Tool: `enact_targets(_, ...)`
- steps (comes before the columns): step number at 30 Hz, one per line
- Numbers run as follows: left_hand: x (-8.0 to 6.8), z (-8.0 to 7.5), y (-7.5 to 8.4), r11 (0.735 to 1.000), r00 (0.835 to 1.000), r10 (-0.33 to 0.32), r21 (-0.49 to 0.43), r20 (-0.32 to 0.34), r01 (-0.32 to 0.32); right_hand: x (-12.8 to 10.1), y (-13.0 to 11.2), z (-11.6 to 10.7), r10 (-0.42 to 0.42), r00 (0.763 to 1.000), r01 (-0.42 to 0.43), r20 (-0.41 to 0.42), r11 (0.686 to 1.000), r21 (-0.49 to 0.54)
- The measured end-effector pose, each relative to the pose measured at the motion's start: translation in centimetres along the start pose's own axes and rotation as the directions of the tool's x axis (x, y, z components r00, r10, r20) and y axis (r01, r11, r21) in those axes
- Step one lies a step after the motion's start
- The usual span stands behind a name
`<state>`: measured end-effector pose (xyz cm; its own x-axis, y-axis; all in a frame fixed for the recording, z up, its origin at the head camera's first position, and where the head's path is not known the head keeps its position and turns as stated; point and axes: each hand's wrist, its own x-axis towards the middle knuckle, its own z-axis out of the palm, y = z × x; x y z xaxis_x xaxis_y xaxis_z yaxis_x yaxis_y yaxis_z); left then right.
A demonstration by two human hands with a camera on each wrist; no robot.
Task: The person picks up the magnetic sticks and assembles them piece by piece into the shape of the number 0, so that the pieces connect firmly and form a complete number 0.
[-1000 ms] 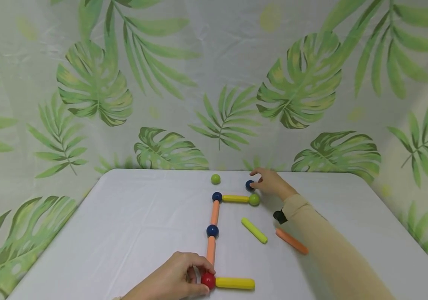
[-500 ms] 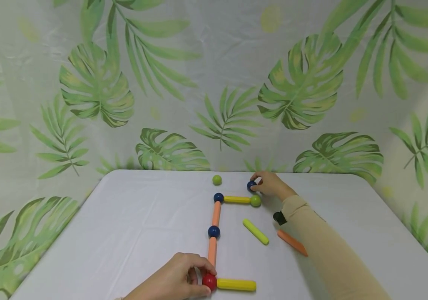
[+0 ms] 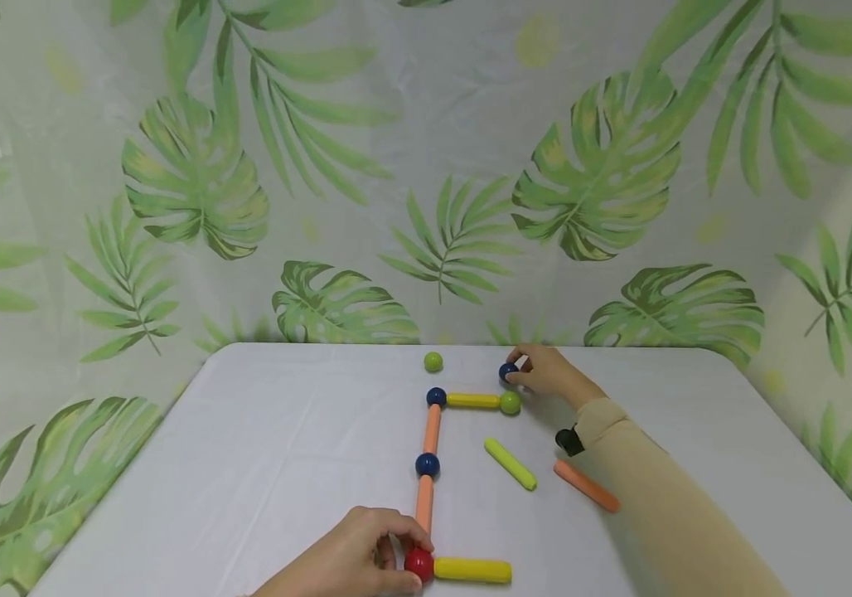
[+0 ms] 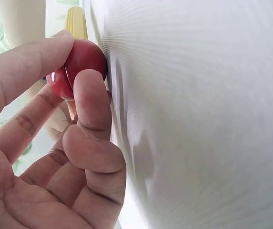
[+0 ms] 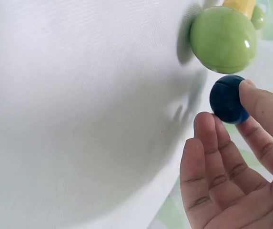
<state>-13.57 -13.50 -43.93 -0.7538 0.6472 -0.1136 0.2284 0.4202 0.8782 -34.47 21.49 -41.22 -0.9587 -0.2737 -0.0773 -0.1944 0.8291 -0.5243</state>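
Note:
At the near end of a chain of rods and balls, my left hand [image 3: 366,549] pinches a red ball [image 3: 418,565] between thumb and fingers. A yellow rod [image 3: 473,570] runs right from that ball. Salmon rods [image 3: 424,502] lead away from it through a dark blue ball [image 3: 428,465] to another blue ball [image 3: 437,397]. From there a yellow rod [image 3: 474,401] ends in a green ball [image 3: 510,403]. My right hand [image 3: 549,375] pinches a loose dark blue ball [image 5: 227,99] just beyond that green ball [image 5: 223,39].
A loose green ball [image 3: 433,361] lies near the table's far edge. Right of the chain lie a lime rod [image 3: 510,464] and an orange rod [image 3: 587,486], the latter beside my right sleeve [image 3: 657,489]. Leaf-patterned cloth [image 3: 351,166] hangs behind the white table [image 3: 284,431].
My right hand has moved slightly right with the blue ball in its fingers. My left hand keeps its hold on the red ball. The whole view has shifted a little.

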Motion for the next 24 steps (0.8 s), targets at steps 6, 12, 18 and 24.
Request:
enact_targets(6,0.3,0.1,0.1,1.0,1.0,-0.007,0.013,0.009,0.007,-1.9,0.5,-1.0,-0.05,0.999,0.05,-0.012,0.999,0.016)
enact_targets(12,0.3,-0.1,0.3,0.999,1.0,0.008,0.038,0.015,-0.008,-3.8,0.5,-1.8,-0.096,0.995,0.097,-0.03,0.995,0.027)
enact_targets(18,0.2,0.1,0.3,0.999,1.0,0.014,0.036,0.013,-0.014,-6.2,0.0,-2.0,-0.127,0.992,0.128,-0.006,0.991,0.039)
enact_targets(24,0.3,0.2,0.2,1.0,1.0,0.008,0.019,0.019,-0.008,-9.0,-0.7,-2.0,-0.168,0.986,0.167,0.015,0.984,0.06)
